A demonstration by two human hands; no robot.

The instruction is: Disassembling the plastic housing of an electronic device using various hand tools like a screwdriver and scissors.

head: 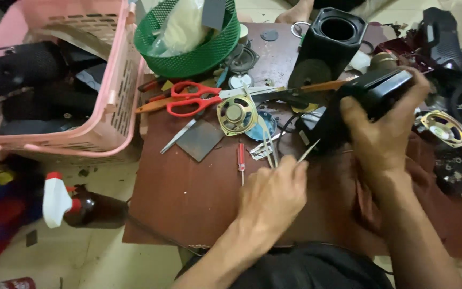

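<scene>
My right hand (383, 134) grips a black speaker casing (367, 99) above the bench's (188, 192) right edge. My left hand (274, 195), near the bench's middle, pinches thin metal tweezers (308, 151), tips touching the casing. Just beside lie a loose speaker driver (236, 114) and red scissors (196, 98).

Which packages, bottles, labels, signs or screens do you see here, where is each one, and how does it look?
Spray bottle: on the floor left of the table, lying on its side; dark brown body, white and red trigger head.
Red can: bottom left corner, mostly cut off by the frame.
Plastic bag: inside the green basket, pale and crumpled.
No signs or screens in view, and no label is clear enough to describe.
</scene>
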